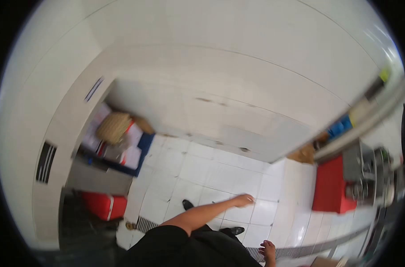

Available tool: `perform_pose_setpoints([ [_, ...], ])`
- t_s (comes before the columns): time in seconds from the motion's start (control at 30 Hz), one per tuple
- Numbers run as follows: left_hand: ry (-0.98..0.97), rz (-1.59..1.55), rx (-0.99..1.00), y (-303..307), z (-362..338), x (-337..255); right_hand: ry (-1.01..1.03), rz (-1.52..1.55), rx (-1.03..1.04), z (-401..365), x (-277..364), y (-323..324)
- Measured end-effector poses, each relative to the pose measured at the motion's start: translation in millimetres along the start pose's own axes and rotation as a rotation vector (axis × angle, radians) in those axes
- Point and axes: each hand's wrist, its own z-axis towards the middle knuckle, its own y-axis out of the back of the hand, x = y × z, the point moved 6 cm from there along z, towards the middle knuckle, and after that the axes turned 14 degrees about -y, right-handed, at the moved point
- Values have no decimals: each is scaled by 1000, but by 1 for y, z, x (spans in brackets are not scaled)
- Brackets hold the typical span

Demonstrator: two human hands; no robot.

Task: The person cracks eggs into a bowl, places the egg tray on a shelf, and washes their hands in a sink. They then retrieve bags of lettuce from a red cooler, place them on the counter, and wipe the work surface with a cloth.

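Note:
My left hand [243,200] stretches out over the white tiled floor, its fingers curled together. A small pale spot shows at its fingertips, too blurred to make out. My right hand [268,250] is low in the view, right of my body, with its fingers loosely bent and apart and nothing visible in it. Both hands are away from the shelves and boxes. Below them my black shoes [233,230] stand on the tiles [220,178].
At the left, a dark blue crate [144,149] holds papers and a woven basket [114,127]; a red box [109,205] is below it. Pale panels [189,98] rise ahead. At the right are a red container [329,187] and a metal rack with metalware [362,167]. Floor grates [145,224] run nearby.

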Motion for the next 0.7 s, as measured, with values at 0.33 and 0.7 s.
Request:
perform_pose_setpoints([
  [0.33, 929, 313, -380, 48, -147, 61, -367, 521, -220, 97, -315, 157],
  [0.7, 956, 562, -28, -139, 61, 68, -126, 684, -257, 136, -256, 319],
])
